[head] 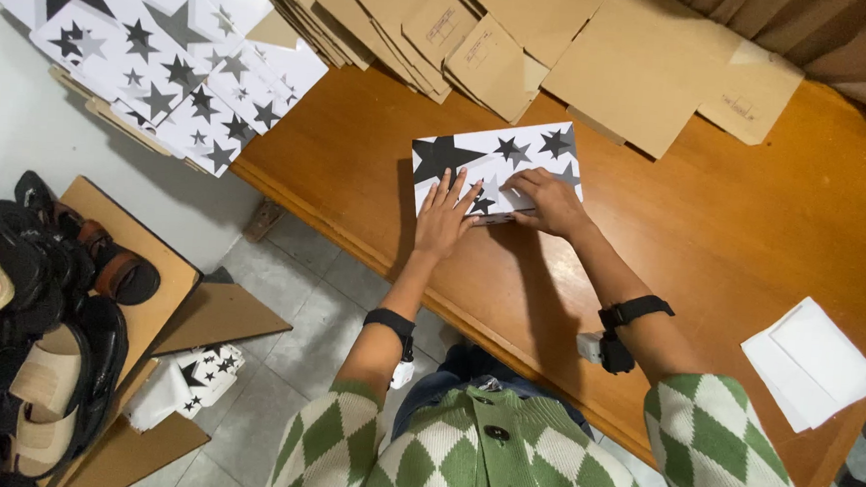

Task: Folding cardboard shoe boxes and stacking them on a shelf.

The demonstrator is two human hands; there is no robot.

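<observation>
A white cardboard box printed with black stars [498, 162] lies on an orange wooden table [734, 232]. The left hand [443, 214] presses flat on it, fingers spread. The right hand [551, 203] rests on its near edge, fingers curled on the cardboard. Flat brown cardboard sheets [566, 41] are stacked beyond; white paper sheets [808, 362] lie well right.

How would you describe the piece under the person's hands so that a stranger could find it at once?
Start at the orange-brown wooden table. Near its front edge lies a flat white star-printed card, with the left hand and right hand pressing on it. Unlike the stacked star-printed sheets at upper left, it lies alone.
</observation>
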